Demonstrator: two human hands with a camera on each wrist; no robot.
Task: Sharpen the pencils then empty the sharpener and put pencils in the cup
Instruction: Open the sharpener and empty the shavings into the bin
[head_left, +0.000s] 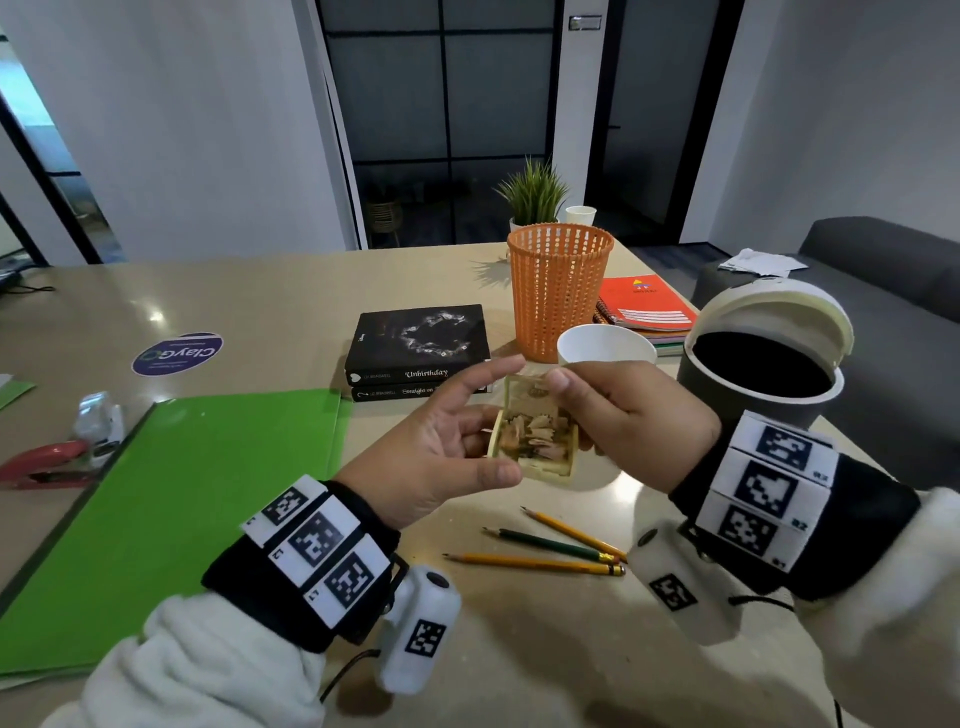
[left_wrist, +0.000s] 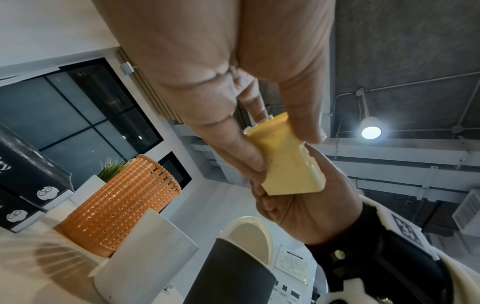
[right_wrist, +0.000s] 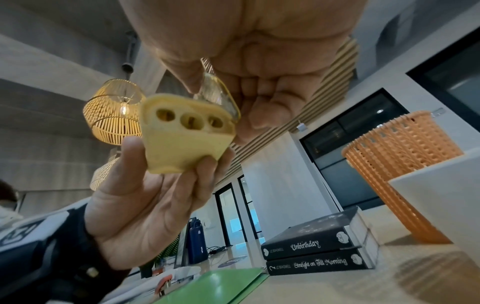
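Here, the readable writing is on two black books (head_left: 420, 345) stacked behind the sharpener: the spines say "Unbirthday" and "Straight on Till Morning", both by Liz Braswell. A round purple sticker (head_left: 177, 353), far left of the sharpener, reads "ClayGo".

You hold the yellow plastic sharpener (head_left: 535, 439) above the table (head_left: 249, 301) in both hands. Your left hand (head_left: 441, 447) grips its boxy body between thumb and curled fingers. Your right hand (head_left: 628, 415) pinches the clear hinged lid (head_left: 525, 391), which stands swung up. Curled wood shavings (head_left: 535, 435) fill the open compartment. The right wrist view shows three round holes in its end face.

Behind the sharpener stands a white paper cup (head_left: 605, 345); I cannot see inside it. An orange mesh basket (head_left: 558, 291) rises beyond that. Right of the sharpener, a grey bin (head_left: 761, 384) has its pale domed lid tipped open, its inside dark. Three pencils (head_left: 550, 545), two yellow and one green, lie on the table just nearer you than the sharpener.
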